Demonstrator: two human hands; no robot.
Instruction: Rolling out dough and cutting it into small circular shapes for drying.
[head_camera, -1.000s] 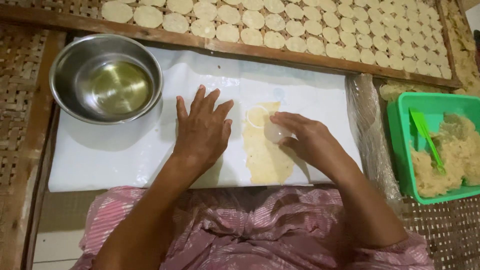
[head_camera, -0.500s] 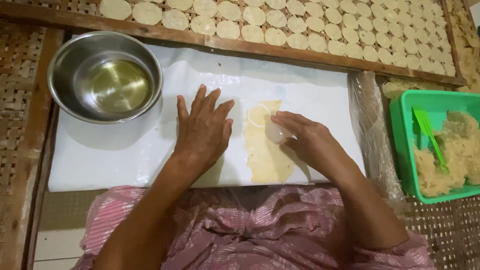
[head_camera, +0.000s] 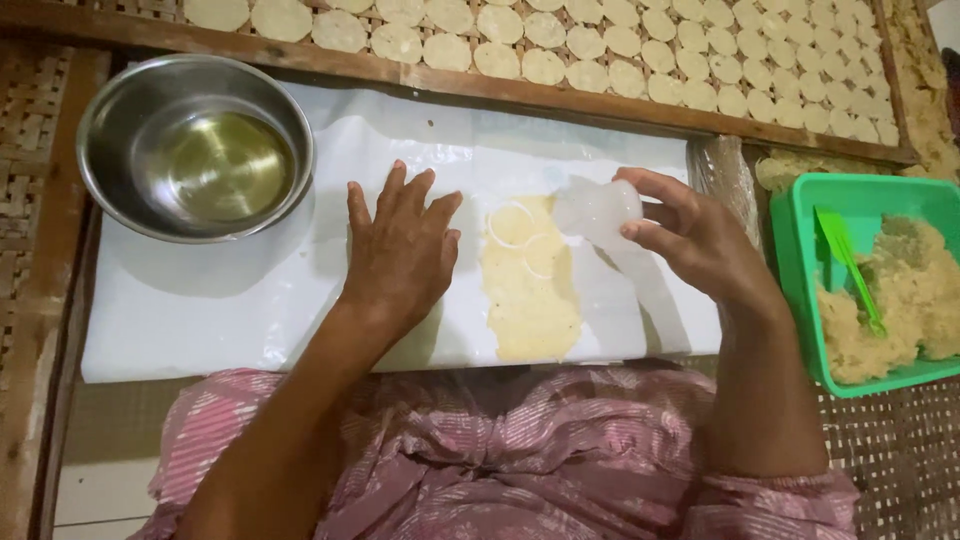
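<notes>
On the white sheet (head_camera: 250, 310): flattened dough strip (head_camera: 530, 300)
Left hand (head_camera: 400, 250): flat, fingers spread, beside dough
Right hand (head_camera: 690, 240): fingers clasp clear round cutter (head_camera: 600, 212)

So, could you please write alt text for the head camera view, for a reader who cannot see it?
The right hand holds a clear cup above a flattened dough strip with two round cut marks; the left hand lies flat on the white sheet. A steel bowl sits left, a green tub right.
</notes>
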